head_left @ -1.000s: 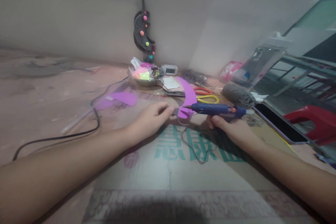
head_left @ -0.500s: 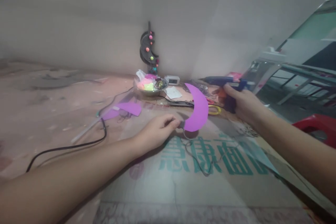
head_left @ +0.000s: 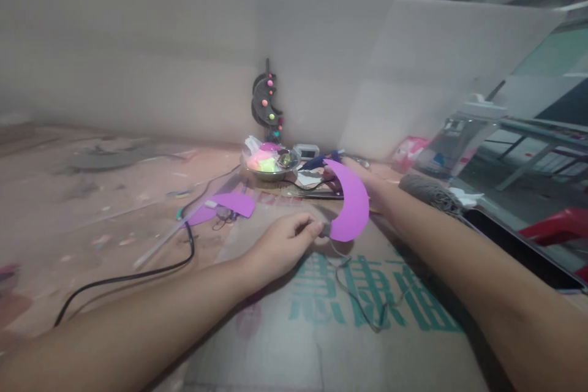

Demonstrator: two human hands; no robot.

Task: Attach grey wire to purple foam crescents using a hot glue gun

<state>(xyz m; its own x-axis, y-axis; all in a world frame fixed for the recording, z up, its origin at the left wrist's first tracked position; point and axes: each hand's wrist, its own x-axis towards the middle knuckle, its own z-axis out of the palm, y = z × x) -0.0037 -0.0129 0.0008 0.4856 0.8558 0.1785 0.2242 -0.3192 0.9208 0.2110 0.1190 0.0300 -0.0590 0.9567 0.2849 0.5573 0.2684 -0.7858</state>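
Note:
My left hand is closed in a pinch on the lower tip of a purple foam crescent, which stands tilted up off the cardboard sheet. A thin grey string trails from that tip over the cardboard. My right hand reaches past the crescent toward the back and is partly hidden by it. Its fingers seem wrapped on a blue glue gun, whose nozzle sticks out left beside the metal bowl.
The bowl holds bright pom-poms. A black crescent ornament leans on the wall behind it. Purple foam scraps and a black cable lie left. A grey yarn ball, a dark phone and a red stool are right.
My right hand has carried the glue gun from above the crescent down and back toward the bowl. My left hand keeps its pinch on the crescent's tip, which has risen more upright.

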